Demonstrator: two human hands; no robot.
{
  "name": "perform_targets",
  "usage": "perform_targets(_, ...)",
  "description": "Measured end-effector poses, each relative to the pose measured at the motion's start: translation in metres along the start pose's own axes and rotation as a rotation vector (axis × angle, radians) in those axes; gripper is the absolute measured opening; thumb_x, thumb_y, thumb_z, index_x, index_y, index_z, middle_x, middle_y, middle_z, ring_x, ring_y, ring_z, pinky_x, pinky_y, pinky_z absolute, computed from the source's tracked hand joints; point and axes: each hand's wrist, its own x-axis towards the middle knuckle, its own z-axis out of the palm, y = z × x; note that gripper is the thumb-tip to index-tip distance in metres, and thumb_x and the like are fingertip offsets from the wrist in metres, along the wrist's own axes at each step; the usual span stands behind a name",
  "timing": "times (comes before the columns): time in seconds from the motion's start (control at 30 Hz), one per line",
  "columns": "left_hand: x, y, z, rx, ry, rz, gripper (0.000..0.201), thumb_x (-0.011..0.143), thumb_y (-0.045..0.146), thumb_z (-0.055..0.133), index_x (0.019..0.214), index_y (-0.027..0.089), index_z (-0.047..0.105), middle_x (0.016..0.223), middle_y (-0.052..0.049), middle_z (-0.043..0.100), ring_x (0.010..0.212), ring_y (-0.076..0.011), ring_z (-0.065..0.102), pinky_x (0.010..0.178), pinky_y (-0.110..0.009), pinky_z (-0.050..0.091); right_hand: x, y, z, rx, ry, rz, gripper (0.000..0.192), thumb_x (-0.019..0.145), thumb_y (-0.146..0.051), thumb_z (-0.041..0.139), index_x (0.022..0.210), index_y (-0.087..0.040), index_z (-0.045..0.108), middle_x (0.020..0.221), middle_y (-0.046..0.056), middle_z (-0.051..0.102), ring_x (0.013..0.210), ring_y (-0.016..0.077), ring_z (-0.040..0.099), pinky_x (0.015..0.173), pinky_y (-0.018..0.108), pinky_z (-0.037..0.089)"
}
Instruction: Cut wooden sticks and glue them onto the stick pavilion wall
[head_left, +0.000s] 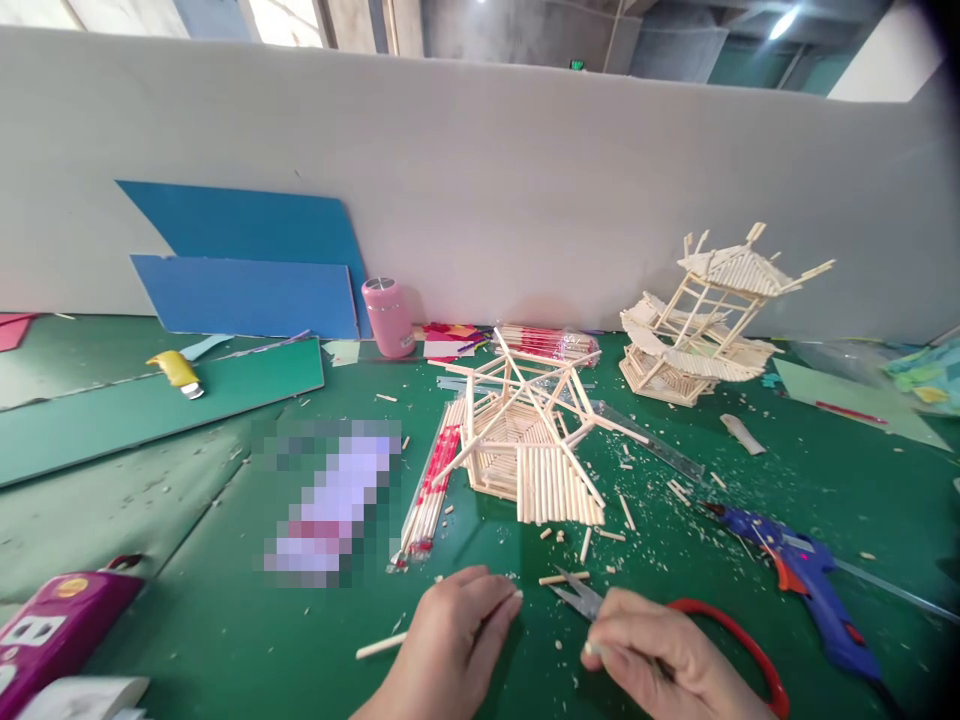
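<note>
My left hand [450,645] rests at the near edge of the green table [225,620], fingers closed on a thin wooden stick [380,646] that pokes out to its left. My right hand [660,660] grips red-handled scissors [742,650]; their metal blades [576,594] point left, slightly apart, near a short stick piece [562,578]. Just beyond both hands lies a flat hexagonal frame of wooden sticks [525,440]. A finished tilted stick pavilion [705,320] stands at the back right.
A blue glue gun [802,580] lies right of the scissors. A packet of sticks [427,495] lies left of the frame, a pink cup [388,317] and blue boards [247,270] by the grey wall. A magenta box [52,630] sits near left. Stick offcuts litter the mat.
</note>
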Motion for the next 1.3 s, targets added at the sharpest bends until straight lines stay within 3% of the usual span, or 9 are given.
perform_targets(0.1,0.004,-0.003,0.015,0.074,0.021,-0.021,0.03,0.088,0.019,0.039,0.07,0.015,0.063,0.069,-0.009,0.061,0.067,-0.0205,0.058,0.06,-0.029,0.047,0.004,0.01,0.004,0.076,0.085,0.111,0.034,0.089,-0.043,0.039,0.077,-0.022,0.063,0.078,0.004,0.055,0.072,0.0167,0.056,0.065,0.026,0.045)
perform_targets(0.23,0.005,-0.015,0.026,0.17,0.141,-0.001,0.018,0.083,0.021,0.049,0.08,0.016,0.066,0.082,-0.012,0.062,0.076,-0.0259,0.059,0.067,-0.041,0.05,0.011,0.022,-0.002,0.05,0.15,0.092,0.033,0.089,-0.042,0.039,0.077,-0.022,0.062,0.076,0.003,0.052,0.072,0.0161,0.055,0.066,0.024,0.046)
perform_targets(0.37,0.013,-0.026,0.011,0.086,0.458,-0.021,0.024,0.084,0.024,0.048,0.105,0.016,0.058,0.104,-0.016,0.059,0.096,-0.028,0.057,0.081,-0.045,0.048,0.024,0.04,-0.013,0.019,0.266,0.128,0.03,0.086,-0.046,0.044,0.084,-0.022,0.062,0.101,0.008,0.054,0.097,0.0217,0.054,0.072,0.024,0.047)
perform_targets(0.47,0.031,-0.034,-0.008,-0.005,0.568,-0.094,0.034,0.083,0.022,0.046,0.117,0.018,0.051,0.117,-0.015,0.055,0.111,-0.0285,0.05,0.089,-0.048,0.044,0.039,0.047,-0.02,-0.001,0.357,0.161,0.031,0.086,-0.049,0.043,0.087,-0.024,0.061,0.125,0.01,0.044,0.113,0.0244,0.048,0.077,0.026,0.048)
perform_targets(0.57,0.049,-0.042,-0.018,-0.049,0.552,-0.059,0.036,0.082,0.018,0.044,0.118,0.019,0.053,0.123,-0.014,0.054,0.121,-0.0281,0.042,0.097,-0.049,0.037,0.056,0.042,-0.025,-0.055,0.376,0.14,0.032,0.087,-0.047,0.039,0.088,-0.026,0.062,0.138,0.008,0.036,0.122,0.0259,0.041,0.083,0.032,0.047)
perform_targets(0.67,0.055,-0.047,-0.017,-0.058,0.529,-0.012,0.037,0.082,0.017,0.044,0.118,0.019,0.054,0.123,-0.013,0.055,0.119,-0.0258,0.045,0.097,-0.044,0.038,0.069,0.034,-0.028,-0.097,0.391,0.093,0.029,0.087,-0.041,0.04,0.085,-0.024,0.063,0.14,0.009,0.037,0.128,0.0274,0.034,0.088,0.037,0.044)
perform_targets(1.0,0.035,-0.021,-0.002,0.002,0.438,-0.009,0.042,0.084,0.018,0.041,0.126,0.019,0.046,0.097,-0.013,0.063,0.098,-0.0271,0.058,0.078,-0.041,0.05,0.082,0.035,-0.041,-0.062,0.414,-0.02,0.025,0.082,-0.022,0.045,0.094,-0.019,0.067,0.131,0.009,0.049,0.121,0.0234,0.043,0.096,0.038,0.036)
perform_targets(1.2,0.03,-0.02,-0.001,-0.004,0.458,-0.028,0.046,0.082,0.02,0.047,0.127,0.021,0.045,0.102,-0.011,0.06,0.095,-0.0249,0.058,0.077,-0.039,0.049,0.073,0.039,-0.042,-0.004,0.431,0.015,0.021,0.079,-0.02,0.048,0.089,-0.018,0.066,0.116,0.011,0.054,0.103,0.0244,0.052,0.085,0.037,0.04)
perform_targets(1.3,0.021,-0.015,0.002,-0.08,0.524,-0.096,0.042,0.082,0.024,0.049,0.124,0.021,0.046,0.108,-0.012,0.056,0.088,-0.0232,0.058,0.062,-0.031,0.05,0.057,0.034,-0.031,0.063,0.418,0.071,0.021,0.083,-0.03,0.049,0.078,-0.018,0.066,0.092,0.008,0.057,0.085,0.0216,0.053,0.076,0.035,0.041)
